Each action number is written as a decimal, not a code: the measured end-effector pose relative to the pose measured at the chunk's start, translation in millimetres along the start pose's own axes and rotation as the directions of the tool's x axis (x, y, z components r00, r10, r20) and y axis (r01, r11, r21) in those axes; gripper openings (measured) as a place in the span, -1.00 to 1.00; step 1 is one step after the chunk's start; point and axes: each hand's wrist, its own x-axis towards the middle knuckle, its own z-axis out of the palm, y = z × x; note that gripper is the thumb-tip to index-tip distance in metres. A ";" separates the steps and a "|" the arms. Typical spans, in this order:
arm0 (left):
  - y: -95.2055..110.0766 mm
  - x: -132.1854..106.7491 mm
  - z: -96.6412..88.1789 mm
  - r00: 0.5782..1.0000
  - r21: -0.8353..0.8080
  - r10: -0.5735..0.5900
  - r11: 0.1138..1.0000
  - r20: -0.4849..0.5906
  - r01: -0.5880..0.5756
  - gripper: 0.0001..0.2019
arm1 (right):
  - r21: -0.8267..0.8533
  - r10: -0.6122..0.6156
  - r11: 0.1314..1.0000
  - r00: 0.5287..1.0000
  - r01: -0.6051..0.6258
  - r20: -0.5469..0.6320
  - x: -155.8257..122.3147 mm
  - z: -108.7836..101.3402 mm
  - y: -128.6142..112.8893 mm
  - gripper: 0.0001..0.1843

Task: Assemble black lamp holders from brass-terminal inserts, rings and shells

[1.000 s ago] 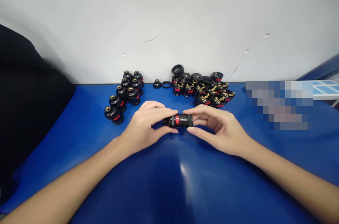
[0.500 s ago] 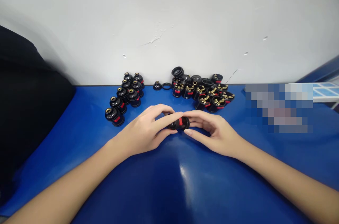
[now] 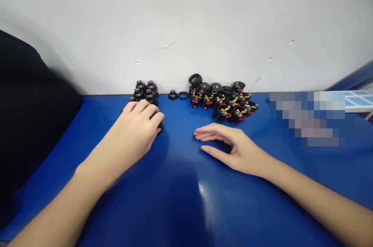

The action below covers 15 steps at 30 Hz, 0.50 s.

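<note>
My left hand (image 3: pixel 138 128) is closed over a black lamp holder (image 3: pixel 160 127) at the front of the left-hand group. Only that holder's right side shows, with a bit of red; my fingers cover the rest. Behind it stand several capped black lamp holders (image 3: pixel 150 94) with brass-threaded tops, some hidden by my hand. My right hand (image 3: pixel 225 144) rests on the blue table (image 3: pixel 186 192), thumb and fingers apart, holding nothing. Beyond it are several uncapped lamp holder bodies (image 3: pixel 224 114) with brass contacts and red switches.
A loose black cap (image 3: pixel 173 94) and a black ring (image 3: pixel 183 95) lie by the white wall (image 3: pixel 186 25). More black caps (image 3: pixel 195 79) are piled among the bodies. Dark cloth (image 3: pixel 29 122) hangs at left; a blurred-out patch (image 3: pixel 305 118) and a white-framed blue rack (image 3: pixel 358 99) are at right.
My left hand has carried the lamp holder leftward and back to the group of capped ones. My right hand has let go of it and stayed near the same spot.
</note>
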 end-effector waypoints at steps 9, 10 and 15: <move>-27.5 -9.4 8.7 0.997 0.002 -0.061 0.998 0.039 0.061 -0.69 | -0.015 -0.044 0.999 0.999 0.044 -0.013 -0.2 -0.4 0.3 -0.66; -30.0 -9.7 9.6 0.997 0.003 -0.065 0.998 0.034 0.065 -0.68 | -0.019 -0.049 0.999 0.999 0.048 -0.013 0.0 -0.3 0.2 -0.66; -32.1 -5.1 8.8 0.999 -0.029 -0.039 0.999 -0.025 0.038 -0.72 | -0.056 -0.066 0.996 0.998 0.065 -0.014 0.2 0.0 -2.4 -0.68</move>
